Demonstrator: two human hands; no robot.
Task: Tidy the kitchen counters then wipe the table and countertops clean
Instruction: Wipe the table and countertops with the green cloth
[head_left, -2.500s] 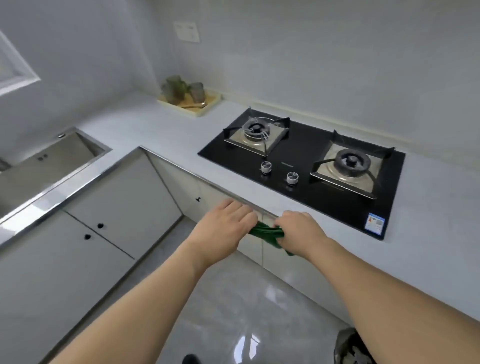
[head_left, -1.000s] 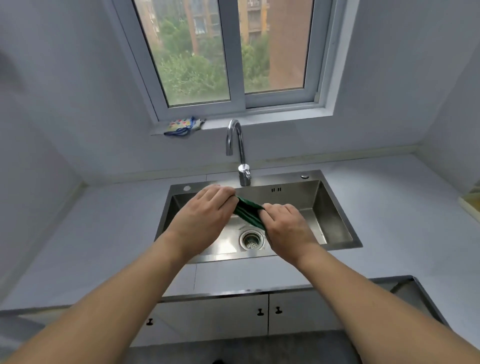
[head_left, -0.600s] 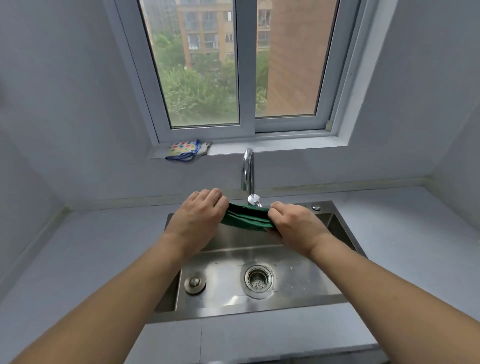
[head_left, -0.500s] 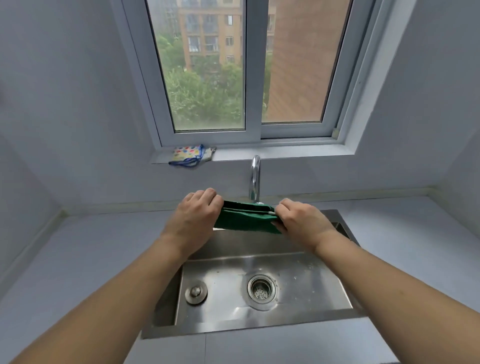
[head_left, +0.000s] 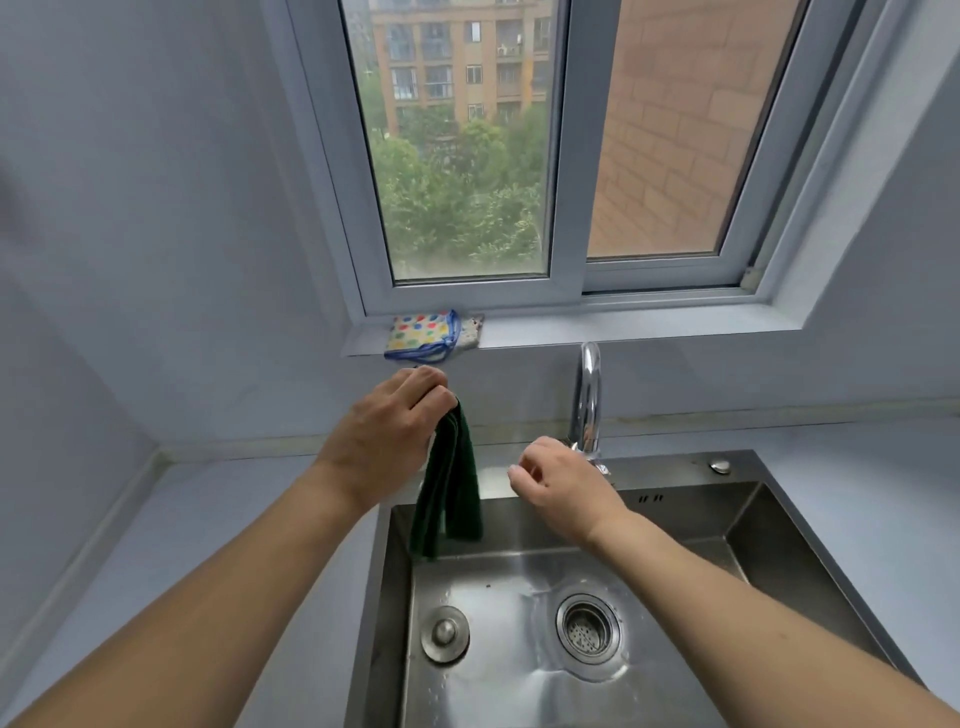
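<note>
My left hand (head_left: 384, 431) grips one end of a dark green cloth (head_left: 449, 493), which hangs down folded over the back left part of the steel sink (head_left: 685, 465). Held a little to the right of the cloth, my right hand (head_left: 558, 483) has loosely curled fingers with nothing in them. It is right in front of the base of the chrome faucet (head_left: 589, 395). Pale grey countertop (head_left: 234, 519) runs on both sides of the sink.
The sink basin is wet, with a strainer drain (head_left: 587, 631) and a round metal plug (head_left: 445, 634) on its floor. A dotted cloth with blue trim (head_left: 423, 335) lies on the window sill above. Walls close in at the left and right corners.
I turned from the stove to the sink. My right hand let go of the green cloth, which now hangs from my left hand alone; my left hand rose.
</note>
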